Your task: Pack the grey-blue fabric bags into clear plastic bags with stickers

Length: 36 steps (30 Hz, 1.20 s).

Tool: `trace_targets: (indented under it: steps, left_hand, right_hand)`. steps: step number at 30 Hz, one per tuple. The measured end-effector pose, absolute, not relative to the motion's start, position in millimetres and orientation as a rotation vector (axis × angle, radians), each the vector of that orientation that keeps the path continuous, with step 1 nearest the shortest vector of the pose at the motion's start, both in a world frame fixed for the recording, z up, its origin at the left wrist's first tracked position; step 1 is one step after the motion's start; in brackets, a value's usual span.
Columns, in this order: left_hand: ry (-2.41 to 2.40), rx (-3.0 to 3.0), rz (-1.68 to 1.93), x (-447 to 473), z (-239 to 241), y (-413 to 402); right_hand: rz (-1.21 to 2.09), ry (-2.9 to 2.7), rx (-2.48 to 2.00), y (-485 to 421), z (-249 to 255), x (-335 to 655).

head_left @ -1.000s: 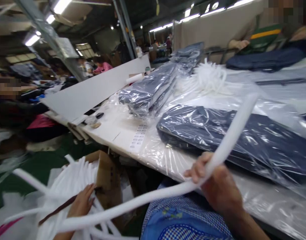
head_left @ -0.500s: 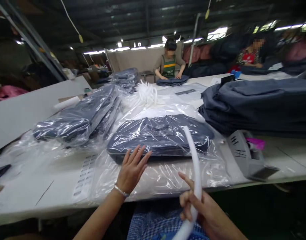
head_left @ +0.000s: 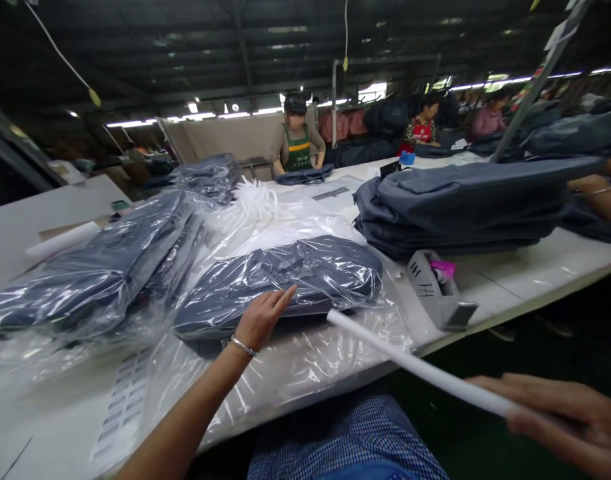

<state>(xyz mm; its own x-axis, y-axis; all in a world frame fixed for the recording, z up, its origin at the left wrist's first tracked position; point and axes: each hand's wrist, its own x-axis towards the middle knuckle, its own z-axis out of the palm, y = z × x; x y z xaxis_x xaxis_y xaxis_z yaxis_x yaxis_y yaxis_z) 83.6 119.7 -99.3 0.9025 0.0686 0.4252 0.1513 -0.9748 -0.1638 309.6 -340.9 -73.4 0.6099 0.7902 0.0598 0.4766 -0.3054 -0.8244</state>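
A dark blue bag (head_left: 315, 270) in clear plastic lies on the table in front of me. My left hand (head_left: 264, 319), with a silver bangle at the wrist, is at the near side of this bag, fingers stretched out and holding nothing. Whether it presses on the plastic I cannot tell. At the lower right, my right hand (head_left: 560, 417) is closed round a long white foam rod (head_left: 410, 363). The rod's far end points left, toward the bag's near right side. Behind the bag sits a bundle of white strips (head_left: 258, 203).
More plastic-wrapped bags (head_left: 150, 233) lie at the left. Unwrapped dark blue bags (head_left: 465, 200) are stacked at the right, with another person's hand (head_left: 592, 187) at their end. A grey box (head_left: 430, 287) stands near the front edge. A co-worker (head_left: 298, 143) stands across the table.
My right hand has swung outward to the right, and the foam rod has gone from near upright to a slant. My left hand remains at the bag. The view has turned right.
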Motion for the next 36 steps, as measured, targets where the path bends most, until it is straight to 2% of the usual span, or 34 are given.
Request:
trace_targets:
  steps: [3, 5, 9, 14, 19, 24, 28, 36]
  left_hand:
    - [-0.050, -2.935, -0.613, 70, -81, 122]
    - [-0.113, -2.936, -0.589, 62, -64, 121]
    - [-0.452, -2.905, -0.569, 54, -21, 120]
    - [-0.494, -3.046, -0.523, 56, 16, 129]
    - [-0.547, -3.135, -0.423, 59, 20, 129]
    - [-0.569, -3.131, -0.327, 64, 14, 117]
    - [-0.655, -3.119, -0.429, 66, 12, 115]
    - [-0.635, -3.184, -0.643, 60, 17, 127]
  right_hand:
    - [0.762, -1.258, -2.083, -304, -67, 284]
    - [0.812, -1.365, -2.053, -269, -57, 263]
    - [0.701, -1.619, -1.972, -193, -43, 224]
    - [0.383, -1.910, -2.081, -98, -49, 190]
    - [0.108, -2.180, -1.884, -24, -62, 145]
    - [0.115, -2.353, -1.670, -1, -61, 81]
    - [0.150, -2.434, -1.574, 11, -56, 44]
    - [0.024, -2.202, -1.759, 13, -93, 94]
